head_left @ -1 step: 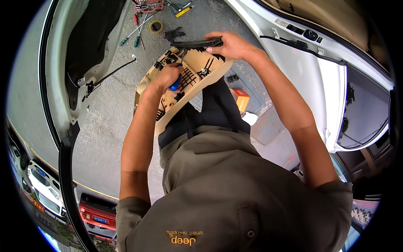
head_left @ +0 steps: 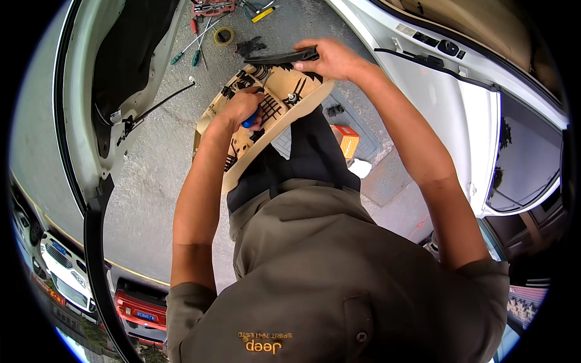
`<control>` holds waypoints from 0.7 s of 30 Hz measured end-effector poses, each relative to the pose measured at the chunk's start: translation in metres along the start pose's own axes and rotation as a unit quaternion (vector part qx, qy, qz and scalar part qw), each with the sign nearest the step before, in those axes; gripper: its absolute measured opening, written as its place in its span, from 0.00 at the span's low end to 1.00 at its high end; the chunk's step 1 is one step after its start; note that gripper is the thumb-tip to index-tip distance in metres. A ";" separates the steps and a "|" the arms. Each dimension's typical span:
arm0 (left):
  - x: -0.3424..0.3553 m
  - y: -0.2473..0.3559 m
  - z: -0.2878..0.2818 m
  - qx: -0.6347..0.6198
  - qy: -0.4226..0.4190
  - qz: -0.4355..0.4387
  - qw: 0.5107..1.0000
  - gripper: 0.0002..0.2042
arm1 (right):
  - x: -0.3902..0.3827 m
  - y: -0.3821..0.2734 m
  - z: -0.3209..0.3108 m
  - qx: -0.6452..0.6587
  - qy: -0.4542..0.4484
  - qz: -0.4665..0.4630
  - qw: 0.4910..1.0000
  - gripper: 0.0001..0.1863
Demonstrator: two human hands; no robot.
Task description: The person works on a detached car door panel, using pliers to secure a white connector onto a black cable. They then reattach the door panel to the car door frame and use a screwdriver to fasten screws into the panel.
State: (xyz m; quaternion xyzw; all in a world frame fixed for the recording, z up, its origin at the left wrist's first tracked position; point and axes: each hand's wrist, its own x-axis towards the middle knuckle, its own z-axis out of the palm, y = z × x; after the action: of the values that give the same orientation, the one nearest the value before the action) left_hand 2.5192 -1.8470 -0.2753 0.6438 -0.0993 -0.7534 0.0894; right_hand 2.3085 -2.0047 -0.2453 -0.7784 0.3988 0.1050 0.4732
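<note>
The left hand (head_left: pixel 242 109) grips a blue-handled screwdriver (head_left: pixel 249 119) on the beige trim panel (head_left: pixel 284 91); the right hand (head_left: pixel 330 58) clamps the panel's black top edge (head_left: pixel 281 57) at twelve o'clock, open concrete floor (head_left: pixel 157 163) at nine.

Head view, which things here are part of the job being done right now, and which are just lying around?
In hand:
- tan door panel, propped against the legs
- blue-handled tool in the left hand
- black trim strip gripped by the right hand

Lying about:
- screwdrivers on the ground
- yellow tape roll
- black glove
- orange box
</note>
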 end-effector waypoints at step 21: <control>0.041 0.012 -0.006 -0.341 -0.101 -0.016 0.935 0.09 | 0.022 -0.003 0.008 -0.057 0.110 0.022 0.992 0.30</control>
State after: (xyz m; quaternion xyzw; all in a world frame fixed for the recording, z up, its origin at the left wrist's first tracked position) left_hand 2.5191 -1.8691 -0.3118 0.4968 0.1651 -0.8044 0.2807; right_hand 2.3268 -2.0089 -0.2591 -0.8020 0.4590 0.0520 0.3786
